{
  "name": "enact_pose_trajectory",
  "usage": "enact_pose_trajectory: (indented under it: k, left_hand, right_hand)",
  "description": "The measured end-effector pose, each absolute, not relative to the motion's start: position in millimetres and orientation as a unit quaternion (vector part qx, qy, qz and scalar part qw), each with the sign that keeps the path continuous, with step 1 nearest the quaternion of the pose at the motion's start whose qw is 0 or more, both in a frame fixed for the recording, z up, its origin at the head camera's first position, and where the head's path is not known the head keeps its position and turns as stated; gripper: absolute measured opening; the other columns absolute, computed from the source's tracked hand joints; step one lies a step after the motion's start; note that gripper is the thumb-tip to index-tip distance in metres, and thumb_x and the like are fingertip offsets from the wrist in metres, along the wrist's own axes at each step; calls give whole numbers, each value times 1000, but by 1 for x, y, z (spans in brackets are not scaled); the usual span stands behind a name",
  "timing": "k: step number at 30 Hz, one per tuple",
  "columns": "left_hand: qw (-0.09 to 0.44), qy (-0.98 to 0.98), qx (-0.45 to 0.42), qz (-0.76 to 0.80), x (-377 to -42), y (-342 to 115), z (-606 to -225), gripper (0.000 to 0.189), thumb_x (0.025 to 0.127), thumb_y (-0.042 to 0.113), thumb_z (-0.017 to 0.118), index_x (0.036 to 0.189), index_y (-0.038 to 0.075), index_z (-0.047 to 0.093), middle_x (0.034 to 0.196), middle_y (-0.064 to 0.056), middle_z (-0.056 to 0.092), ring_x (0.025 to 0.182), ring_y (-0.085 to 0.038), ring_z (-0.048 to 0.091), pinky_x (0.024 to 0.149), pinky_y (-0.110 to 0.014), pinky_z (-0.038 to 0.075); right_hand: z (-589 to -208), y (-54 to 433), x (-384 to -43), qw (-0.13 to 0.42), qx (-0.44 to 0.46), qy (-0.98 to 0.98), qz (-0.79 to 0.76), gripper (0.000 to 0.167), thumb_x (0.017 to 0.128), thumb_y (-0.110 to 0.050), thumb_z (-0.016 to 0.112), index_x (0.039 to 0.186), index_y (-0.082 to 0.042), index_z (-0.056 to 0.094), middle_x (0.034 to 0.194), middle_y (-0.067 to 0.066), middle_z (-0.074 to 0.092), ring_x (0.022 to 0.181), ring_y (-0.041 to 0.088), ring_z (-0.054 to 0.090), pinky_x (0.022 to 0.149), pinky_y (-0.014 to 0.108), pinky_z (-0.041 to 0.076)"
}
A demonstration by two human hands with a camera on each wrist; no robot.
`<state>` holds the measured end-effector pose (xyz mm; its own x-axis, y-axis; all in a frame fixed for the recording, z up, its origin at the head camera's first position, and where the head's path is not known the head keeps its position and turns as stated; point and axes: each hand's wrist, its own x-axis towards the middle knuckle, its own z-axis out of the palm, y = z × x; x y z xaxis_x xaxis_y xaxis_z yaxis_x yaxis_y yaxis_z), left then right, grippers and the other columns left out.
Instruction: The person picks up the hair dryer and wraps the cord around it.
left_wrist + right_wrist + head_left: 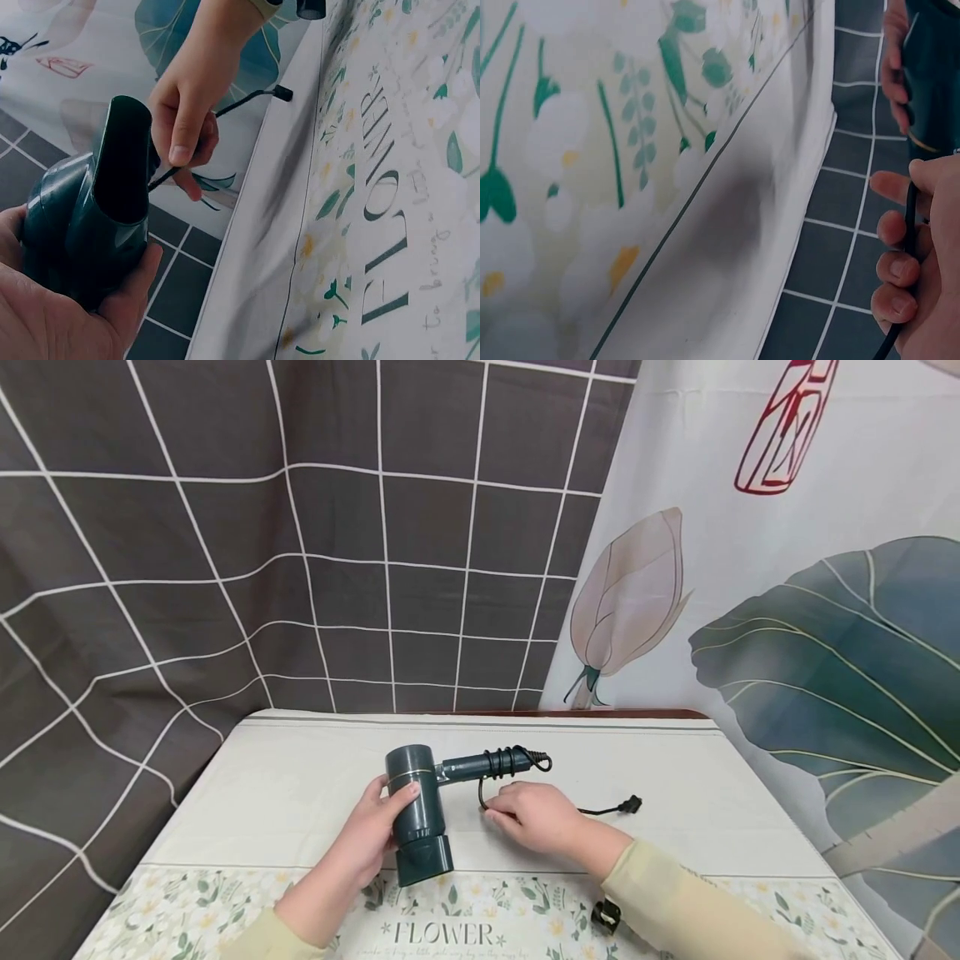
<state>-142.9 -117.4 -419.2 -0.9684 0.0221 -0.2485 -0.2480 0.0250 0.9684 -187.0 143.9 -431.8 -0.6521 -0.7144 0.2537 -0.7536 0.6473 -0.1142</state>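
Observation:
A dark green hair dryer (417, 806) is held by its barrel in my left hand (369, 835), thumb across the front. Its handle (472, 767) points right, with black cord (504, 762) wound several times round it. In the left wrist view the nozzle's oval mouth (124, 169) faces the camera. My right hand (538, 817) grips the loose stretch of cord just below the handle; in the right wrist view the cord (910, 225) runs along the curled fingers. Past that hand, the cord ends in a black plug (630, 804).
A table with a white and floral cloth (300, 752) lies beneath, printed with FLOWER. Near the right forearm sits a small black object (606, 916) I cannot identify. A dark gridded curtain (330, 527) and a white lotus-print curtain (645, 460) hang behind.

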Motion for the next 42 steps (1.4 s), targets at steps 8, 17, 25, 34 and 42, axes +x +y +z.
enact_pose_trajectory:
  k: [8,17,25,34,42]
  left_hand:
    - [91,722,-76,682,-143,-120,-420,99,88,56,68,155,5,17,139,-28,45,111,-32,60,83,-39,49]
    - [88,729,-68,675,-141,-121,-418,100,89,55,67,156,3,13,139,-30,46,108,-29,62,85,-43,51]
    - [89,741,-78,661,-139,-120,-414,99,90,53,67,155,2,14,141,-33,43,111,-33,61,86,-48,53]
    - [91,760,-78,639,-137,-120,-415,99,88,56,68,154,3,18,140,-33,45,112,-35,61,88,-52,52]
    - [102,764,-69,634,-134,-120,-415,97,88,56,67,154,2,20,138,-33,47,109,-34,63,86,-52,53]
  right_hand:
    - [-424,141,-180,112,410,-900,97,22,99,-29,60,106,-16,77,93,-6,71,88,11,67,77,31,54]
    - [-419,137,-177,126,414,-897,88,20,98,-28,60,103,-18,76,91,-8,70,84,10,67,72,31,54]
    - [-412,139,-175,145,423,-892,70,19,94,-22,63,106,-15,75,98,-5,72,91,13,68,75,32,55]
    - [-401,142,-180,183,447,-873,70,11,93,-20,68,101,-18,75,94,-8,68,82,8,64,70,30,54]
    - [-392,148,-186,221,471,-849,91,5,91,-21,73,96,-21,75,80,-12,56,67,3,48,58,22,44]
